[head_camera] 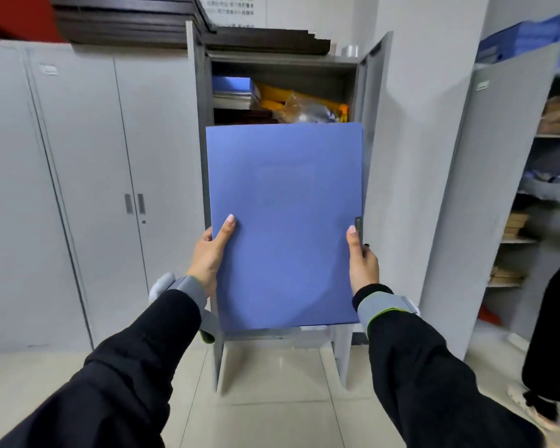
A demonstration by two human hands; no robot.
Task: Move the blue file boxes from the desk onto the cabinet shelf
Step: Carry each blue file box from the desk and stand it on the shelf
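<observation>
Carrying step: blue file box (285, 227) is held flat-face-up in front of the open cabinet (374, 130), not yet on a shelf. Best to keep it level and aim for a free gap; top shelf looks cluttered. Left hand (209, 253) and right hand (362, 260) both grasp its side edges, thumbs on top, arms stretched forward.

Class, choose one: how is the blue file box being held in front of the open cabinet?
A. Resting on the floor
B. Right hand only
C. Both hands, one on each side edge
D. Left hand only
C: the left hand and right hand each grip a side edge of the blue file box.
</observation>
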